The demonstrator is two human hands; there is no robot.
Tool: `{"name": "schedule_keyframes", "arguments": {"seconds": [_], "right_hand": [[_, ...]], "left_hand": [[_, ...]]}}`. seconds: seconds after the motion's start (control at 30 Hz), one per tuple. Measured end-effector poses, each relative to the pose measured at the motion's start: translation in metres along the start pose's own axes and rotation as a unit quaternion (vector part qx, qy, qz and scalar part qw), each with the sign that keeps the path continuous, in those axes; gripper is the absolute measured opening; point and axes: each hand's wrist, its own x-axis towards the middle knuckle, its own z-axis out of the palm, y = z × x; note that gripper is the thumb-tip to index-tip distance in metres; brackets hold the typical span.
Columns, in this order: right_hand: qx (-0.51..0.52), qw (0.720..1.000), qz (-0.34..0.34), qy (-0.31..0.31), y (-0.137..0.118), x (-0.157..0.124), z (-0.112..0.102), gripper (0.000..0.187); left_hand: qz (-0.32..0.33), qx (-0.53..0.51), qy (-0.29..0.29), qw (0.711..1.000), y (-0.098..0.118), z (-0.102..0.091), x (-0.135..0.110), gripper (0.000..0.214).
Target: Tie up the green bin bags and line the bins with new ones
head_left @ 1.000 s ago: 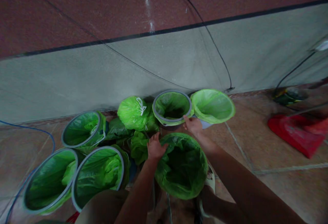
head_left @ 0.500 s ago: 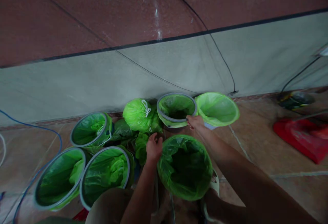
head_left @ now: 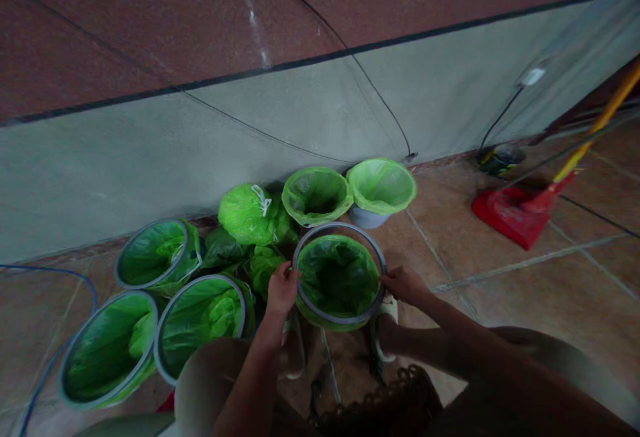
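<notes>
A grey plastic ring [head_left: 369, 236] is held level between both my hands, over the mouth of a bin [head_left: 316, 262] lined with a green bag. My left hand [head_left: 283, 288] pinches the ring's left side, and my right hand [head_left: 404, 285] grips its right side. The ring lies around or just above the bag's edge; whether it touches all the way round I cannot tell. Behind it, against the wall, stand a bin with a green liner [head_left: 319, 190] and no ring on its rim, and a pale bin with a lighter green liner [head_left: 383, 187].
Three ringed, lined bins [head_left: 150, 250] stand at left, beside a tied green bag [head_left: 245, 214]. A blue hose [head_left: 50, 370] runs along the left floor. At right are a red dustpan [head_left: 515, 217] with a yellow handle and a black cable. My feet flank the front bin.
The grey ring has come off the back bin and moved toward me over the front bin. My left hand has taken hold of it too. The view has shifted right.
</notes>
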Motion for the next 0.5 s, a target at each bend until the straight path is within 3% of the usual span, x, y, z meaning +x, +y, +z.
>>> {"name": "schedule_keyframes", "arguments": {"seconds": [0.13,0.5], "right_hand": [[-0.021,1.000,-0.007,-0.020,0.002,-0.002,0.011,0.040],[-0.063,0.997,-0.022,-0.039,-0.007,0.008,0.020,0.038]], "left_hand": [[0.038,0.219,0.021,0.975,-0.013,0.005,-0.007,0.024],[0.003,0.334,0.028,0.942,-0.027,0.015,-0.002,0.033]]}}
